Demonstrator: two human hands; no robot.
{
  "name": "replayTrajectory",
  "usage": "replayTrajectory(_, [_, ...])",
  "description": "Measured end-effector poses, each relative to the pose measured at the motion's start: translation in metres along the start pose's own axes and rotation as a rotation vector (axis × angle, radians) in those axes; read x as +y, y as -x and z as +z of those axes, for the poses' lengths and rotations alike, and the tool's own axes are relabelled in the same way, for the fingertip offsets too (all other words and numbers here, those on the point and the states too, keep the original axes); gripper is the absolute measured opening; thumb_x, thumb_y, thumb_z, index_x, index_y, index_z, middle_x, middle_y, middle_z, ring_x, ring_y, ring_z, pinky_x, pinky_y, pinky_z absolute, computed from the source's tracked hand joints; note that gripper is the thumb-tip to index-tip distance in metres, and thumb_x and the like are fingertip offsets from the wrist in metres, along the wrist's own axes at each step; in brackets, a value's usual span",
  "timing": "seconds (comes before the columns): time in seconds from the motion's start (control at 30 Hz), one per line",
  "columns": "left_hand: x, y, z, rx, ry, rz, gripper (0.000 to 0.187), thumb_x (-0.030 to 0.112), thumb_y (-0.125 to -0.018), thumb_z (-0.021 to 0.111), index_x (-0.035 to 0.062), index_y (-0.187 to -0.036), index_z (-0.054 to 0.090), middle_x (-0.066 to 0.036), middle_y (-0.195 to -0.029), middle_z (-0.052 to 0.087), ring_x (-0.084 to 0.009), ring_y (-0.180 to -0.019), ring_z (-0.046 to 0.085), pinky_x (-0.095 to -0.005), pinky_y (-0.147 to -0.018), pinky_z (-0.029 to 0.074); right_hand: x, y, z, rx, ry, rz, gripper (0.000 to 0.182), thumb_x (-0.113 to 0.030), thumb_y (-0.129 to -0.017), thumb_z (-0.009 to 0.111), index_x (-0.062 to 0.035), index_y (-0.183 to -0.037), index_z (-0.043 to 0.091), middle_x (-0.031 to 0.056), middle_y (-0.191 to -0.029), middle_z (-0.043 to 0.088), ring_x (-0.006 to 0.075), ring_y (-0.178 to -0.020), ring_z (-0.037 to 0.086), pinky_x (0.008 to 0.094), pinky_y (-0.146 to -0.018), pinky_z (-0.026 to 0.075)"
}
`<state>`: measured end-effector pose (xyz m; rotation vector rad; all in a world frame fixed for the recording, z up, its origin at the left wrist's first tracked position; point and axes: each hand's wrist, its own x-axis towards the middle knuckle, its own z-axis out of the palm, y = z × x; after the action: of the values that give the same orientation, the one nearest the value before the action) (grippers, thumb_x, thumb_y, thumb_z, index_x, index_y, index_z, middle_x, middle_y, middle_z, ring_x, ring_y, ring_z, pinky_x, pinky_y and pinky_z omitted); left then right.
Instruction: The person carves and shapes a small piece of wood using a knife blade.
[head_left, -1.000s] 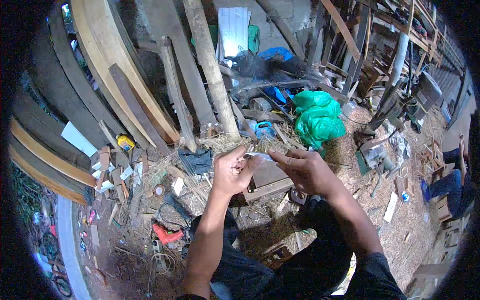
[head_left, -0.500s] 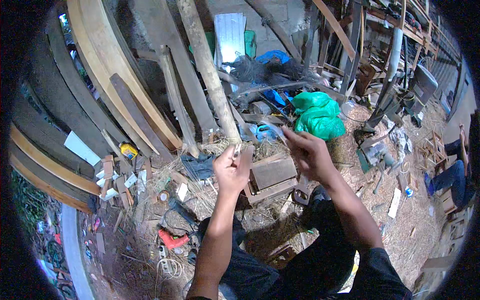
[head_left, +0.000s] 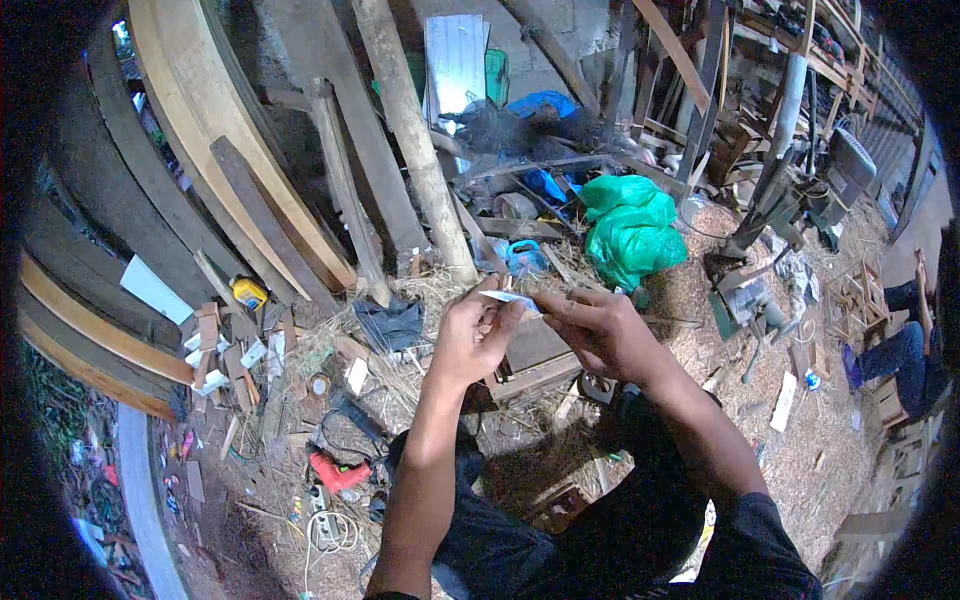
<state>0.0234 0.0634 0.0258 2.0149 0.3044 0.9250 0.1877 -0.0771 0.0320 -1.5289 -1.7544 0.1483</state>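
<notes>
My left hand [head_left: 472, 335] and my right hand [head_left: 612, 335] are close together in front of me. Between them is a thin, flat, pale strip [head_left: 514, 299] with a bluish sheen, its exact kind unclear. The thumb and fingers of my left hand pinch its left end. At the other end, the fingers of my right hand close on it, palm turned down. Just below my hands stands a small wooden box-like block [head_left: 540, 365], partly covered by them.
Left of my legs lie a red power tool [head_left: 338, 470] and a white power strip [head_left: 320, 505] with coiled cable. A green plastic bag [head_left: 632, 235] sits ahead. Boards [head_left: 215, 120] lean at left. At right are a metal machine [head_left: 750, 300] and a seated person [head_left: 900, 345].
My right hand has come left and down to meet my left hand. The pale strip, blurred beside my right hand before, now spans both hands.
</notes>
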Motion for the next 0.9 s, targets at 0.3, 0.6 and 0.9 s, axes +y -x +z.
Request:
replayTrajectory(0.3, [0.016, 0.007, 0.005, 0.108, 0.031, 0.06, 0.018, 0.014, -0.087, 0.069, -0.0002, -0.076, 0.064, -0.006, -0.065, 0.059, -0.0089, -0.058, 0.052, -0.0251, -0.052, 0.041, -0.004, 0.003, -0.004, 0.009, -0.035, -0.007, 0.063, 0.0, -0.073, 0.063, -0.0159, -0.133, 0.055, 0.0159, -0.077, 0.056, 0.0332, -0.064, 0.057, 0.0425, -0.058, 0.046])
replayTrajectory(0.6, [0.013, -0.002, 0.007, 0.012, -0.085, 0.132, 0.023, 0.018, -0.087, 0.065, 0.0003, -0.078, 0.053, -0.01, -0.065, 0.05, -0.0248, -0.06, 0.051, -0.0346, -0.058, 0.041, -0.002, 0.004, -0.011, -0.029, -0.026, -0.016, 0.063, -0.001, -0.071, 0.063, -0.0157, -0.132, 0.056, 0.0156, -0.078, 0.057, 0.0338, -0.067, 0.058, 0.0419, -0.061, 0.047])
replayTrajectory(0.9, [0.016, -0.003, 0.008, 0.035, -0.098, 0.2, 0.022, 0.02, -0.083, 0.069, 0.0014, -0.074, 0.061, -0.01, -0.069, 0.053, -0.0265, -0.065, 0.053, -0.0357, -0.061, 0.042, -0.001, 0.006, -0.011, 0.01, -0.037, -0.046, 0.062, -0.002, -0.07, 0.064, -0.0162, -0.13, 0.057, 0.0146, -0.078, 0.058, 0.0341, -0.066, 0.059, 0.0421, -0.061, 0.049])
